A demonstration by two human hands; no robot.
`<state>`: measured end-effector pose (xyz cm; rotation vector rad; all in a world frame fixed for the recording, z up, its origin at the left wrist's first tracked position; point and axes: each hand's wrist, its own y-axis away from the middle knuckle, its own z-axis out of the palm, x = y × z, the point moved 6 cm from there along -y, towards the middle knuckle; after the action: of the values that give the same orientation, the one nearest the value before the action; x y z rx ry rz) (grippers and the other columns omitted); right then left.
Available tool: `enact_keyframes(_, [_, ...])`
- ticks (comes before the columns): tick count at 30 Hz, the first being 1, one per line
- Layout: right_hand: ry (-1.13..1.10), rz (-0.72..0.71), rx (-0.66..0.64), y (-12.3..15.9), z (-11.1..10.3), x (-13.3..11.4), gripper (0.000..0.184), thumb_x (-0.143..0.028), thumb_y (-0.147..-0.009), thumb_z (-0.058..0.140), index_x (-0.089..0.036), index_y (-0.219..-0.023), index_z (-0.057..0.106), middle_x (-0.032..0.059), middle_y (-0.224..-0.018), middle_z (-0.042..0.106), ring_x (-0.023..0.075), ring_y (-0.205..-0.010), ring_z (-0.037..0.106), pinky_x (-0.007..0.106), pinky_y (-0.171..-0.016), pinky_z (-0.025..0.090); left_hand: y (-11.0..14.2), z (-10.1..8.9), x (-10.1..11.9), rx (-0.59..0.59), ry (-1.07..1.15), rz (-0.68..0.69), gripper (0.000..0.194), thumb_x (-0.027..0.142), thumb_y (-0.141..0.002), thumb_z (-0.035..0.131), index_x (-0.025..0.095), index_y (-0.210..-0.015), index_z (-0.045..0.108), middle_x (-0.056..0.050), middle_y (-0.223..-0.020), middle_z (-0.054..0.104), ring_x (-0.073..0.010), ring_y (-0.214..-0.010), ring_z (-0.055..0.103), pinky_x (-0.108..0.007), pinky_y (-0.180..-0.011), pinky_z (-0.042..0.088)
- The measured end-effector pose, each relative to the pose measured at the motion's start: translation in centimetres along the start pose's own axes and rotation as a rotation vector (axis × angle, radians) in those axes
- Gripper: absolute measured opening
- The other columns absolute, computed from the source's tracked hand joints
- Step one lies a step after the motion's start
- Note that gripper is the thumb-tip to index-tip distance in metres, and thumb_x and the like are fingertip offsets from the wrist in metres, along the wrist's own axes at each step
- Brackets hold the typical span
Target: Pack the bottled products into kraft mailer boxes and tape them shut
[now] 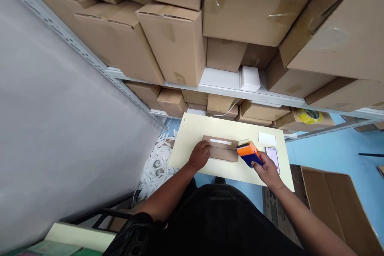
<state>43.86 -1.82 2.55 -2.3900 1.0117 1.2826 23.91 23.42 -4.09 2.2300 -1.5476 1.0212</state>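
Metal shelving is standing behind the cream tabletop, where a small cardboard box is lying. I am resting the left hand on its left end, fingers bunching together; whether they are pinching, I cannot tell. With the right hand, I am gripping an apparent orange-and-blue tape dispenser at the right end, fingers wrapping its body. Flaps are meeting at a seam, judged closed; sealing is showing no clear completion. A white strip is lying on top. The smartphone is lying near the right hand, obstructing nothing visibly.
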Motion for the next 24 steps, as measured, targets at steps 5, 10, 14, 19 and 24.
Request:
enact_keyframes(5, [0.031, -0.217, -0.209, -3.5, 3.5, -6.0, 0.023, -0.035, -0.078, 0.065, -0.024, -0.098, 0.065, 0.0075, -0.101, 0.067, 0.0270, -0.093, 0.063, 0.038, -0.084, 0.051, 0.0, -0.2, 0.0, -0.005, 0.081, 0.004, 0.033, 0.017, -0.092, 0.055, 0.021, -0.119, 0.073, -0.010, -0.127, 0.068, -0.0281, -0.130, 0.056, -0.053, -0.117, 0.044])
enact_keyframes(10, [0.041, -0.196, -0.317, -5.3, 6.9, -6.2, 0.025, -0.035, -0.073, 0.065, -0.024, -0.095, 0.067, 0.0057, -0.093, 0.068, 0.0276, -0.091, 0.064, 0.039, -0.082, 0.052, 0.3, -0.9, -1.1, 0.032, 0.246, -0.041, 0.039, 0.012, -0.092, 0.048, 0.022, -0.120, 0.074, -0.009, -0.127, 0.071, -0.0258, -0.132, 0.057, -0.050, -0.118, 0.046])
enact_keyframes(14, [0.013, -0.139, -0.409, -5.9, 7.8, -5.9, 0.022, -0.033, -0.075, 0.062, -0.023, -0.093, 0.068, 0.0030, -0.090, 0.069, 0.0249, -0.086, 0.064, 0.034, -0.076, 0.051, 0.8, -1.0, -1.5, 0.011, 0.268, -0.038, 0.035, 0.013, -0.090, 0.055, 0.023, -0.116, 0.076, -0.009, -0.140, 0.065, -0.0282, -0.141, 0.051, -0.051, -0.121, 0.043])
enact_keyframes(19, [-0.073, -0.062, -0.521, -6.5, 8.1, -5.7, 0.016, -0.030, -0.076, 0.059, -0.022, -0.088, 0.065, -0.0005, -0.081, 0.065, 0.0199, -0.076, 0.061, 0.029, -0.067, 0.046, 1.3, -0.5, -1.7, 0.022, 0.274, -0.075, 0.035, 0.017, -0.090, 0.059, 0.022, -0.120, 0.075, -0.010, -0.150, 0.057, -0.0305, -0.148, 0.043, -0.054, -0.124, 0.038])
enact_keyframes(24, [-0.105, -0.006, -0.556, -6.9, 8.8, -5.0, 0.019, -0.033, -0.073, 0.058, -0.021, -0.087, 0.064, -0.0008, -0.078, 0.064, 0.0197, -0.074, 0.060, 0.029, -0.066, 0.046, 0.6, -1.5, -1.6, 0.084, 0.384, -0.192, 0.026, 0.026, -0.094, 0.056, 0.023, -0.105, 0.078, -0.011, -0.129, 0.070, -0.0290, -0.131, 0.058, -0.051, -0.117, 0.044])
